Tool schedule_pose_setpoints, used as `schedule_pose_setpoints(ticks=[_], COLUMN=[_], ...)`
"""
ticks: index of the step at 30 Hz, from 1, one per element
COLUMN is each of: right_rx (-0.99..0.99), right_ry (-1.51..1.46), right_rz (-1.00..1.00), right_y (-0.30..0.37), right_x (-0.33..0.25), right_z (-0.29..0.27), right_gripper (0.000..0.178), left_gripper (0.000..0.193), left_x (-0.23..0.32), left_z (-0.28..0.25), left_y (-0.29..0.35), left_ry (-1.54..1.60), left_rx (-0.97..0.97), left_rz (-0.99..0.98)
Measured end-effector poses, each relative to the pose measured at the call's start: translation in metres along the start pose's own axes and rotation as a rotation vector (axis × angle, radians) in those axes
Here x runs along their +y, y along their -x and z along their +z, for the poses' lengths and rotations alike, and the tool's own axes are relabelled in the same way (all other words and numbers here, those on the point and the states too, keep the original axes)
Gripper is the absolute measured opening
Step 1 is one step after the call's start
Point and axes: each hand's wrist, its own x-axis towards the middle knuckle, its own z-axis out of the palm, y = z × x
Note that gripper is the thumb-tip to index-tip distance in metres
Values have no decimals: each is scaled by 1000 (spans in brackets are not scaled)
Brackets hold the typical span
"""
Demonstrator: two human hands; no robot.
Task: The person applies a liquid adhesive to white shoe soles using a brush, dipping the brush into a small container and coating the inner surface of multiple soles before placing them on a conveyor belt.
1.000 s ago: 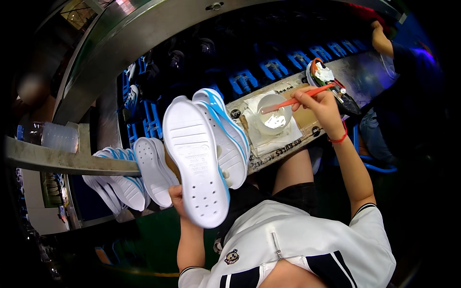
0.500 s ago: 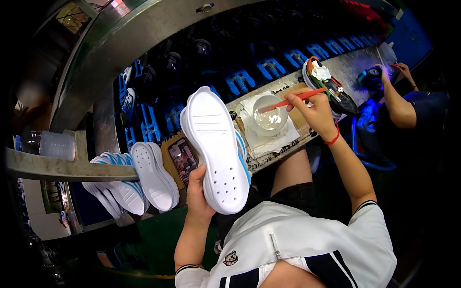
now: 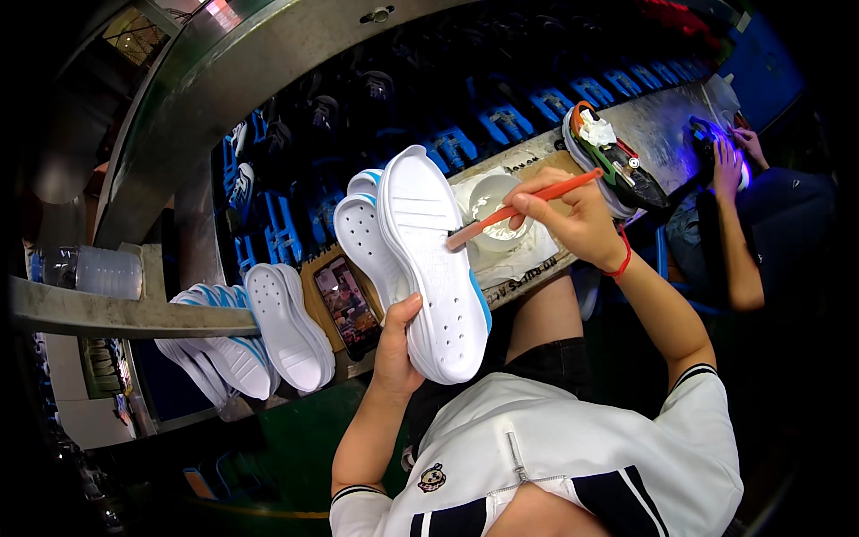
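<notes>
My left hand (image 3: 400,345) is closed on the side of a white shoe sole (image 3: 438,295), tilted with its hollow inner face toward me. A second white sole (image 3: 362,234) shows behind its left edge; whether my hand grips that one too, I cannot tell. In my right hand (image 3: 570,219) is a red-orange brush (image 3: 537,199), pinched by its handle. Its bristle end lies at the inner face of the front sole, near the right edge. Just beyond, partly covered by the brush and hand, stands a white bowl (image 3: 493,191) of clear liquid on paper.
More white soles (image 3: 286,327) stand at the left beside a phone (image 3: 347,300) and a metal rail (image 3: 134,313). Dark shoes and blue racks (image 3: 447,148) line the far side. A multicoloured shoe (image 3: 613,161) rests at right, near another person's hands (image 3: 734,161).
The brush has moved from inside the bowl, left and down onto the sole. My left hand has shifted the sole rightward, and the second sole now shows behind it.
</notes>
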Motion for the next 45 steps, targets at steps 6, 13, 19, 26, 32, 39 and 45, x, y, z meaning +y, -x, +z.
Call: schedule_pose_setpoints(ticks=[6, 13, 19, 26, 32, 39, 45], right_rx=[-117, 105, -137, -396, -35, -80, 24], right_ry=[-73, 57, 159, -73, -186, -53, -260], right_rz=[47, 70, -228, -296, 103, 29, 26], right_y=[-1, -27, -60, -42, -44, -33, -19], right_x=[-13, -1, -11, -47, -9, -21, -24], right_z=[2, -18, -22, 38, -1, -14, -12], right_gripper=[16, 19, 15, 16, 21, 21, 20], left_gripper=[55, 52, 53, 69, 72, 69, 57], left_x=[0, -3, 6, 9, 8, 2, 2], left_z=[-1, -24, -27, -29, -19, -16, -33], left_y=[0, 9, 12, 3, 13, 7, 1], left_ry=[-53, -39, 216, 420, 506, 414, 215], left_rx=[14, -106, -223, -354, -266, -349, 9], left_rz=[32, -134, -373, -400, -410, -364, 112])
